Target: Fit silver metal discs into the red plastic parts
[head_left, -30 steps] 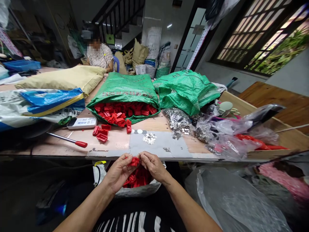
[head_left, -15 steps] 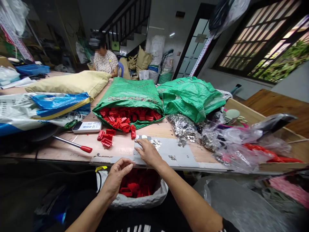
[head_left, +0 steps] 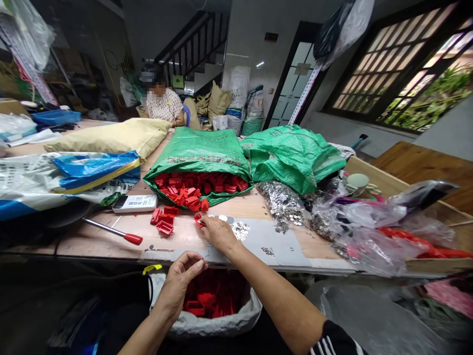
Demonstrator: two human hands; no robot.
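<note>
Clock directions run with twelve straight ahead of the person. The right hand (head_left: 220, 234) is over the bench (head_left: 240, 206), its grip closed by the fingertips on a small red plastic part (head_left: 198, 220) at ten o'clock from the knuckles. The left hand (head_left: 179, 278) is at about half past seven from it, just in front of the bench edge; its grip is narrow, thumb and forefinger almost meeting, and whether anything tiny sits between them I cannot tell. At four o'clock from the left hand, a white sack (head_left: 218, 328) holds more red parts (head_left: 207, 303). At twelve from the right hand lies a green sack (head_left: 207, 145), its mouth full of red pieces (head_left: 188, 197); at nine, a loose group of red parts (head_left: 163, 228). Close by at three, a pile of silvery discs (head_left: 241, 230) rests on a grey sheet (head_left: 284, 246), and a clear bag of metal bits (head_left: 283, 202) lies at two.
</note>
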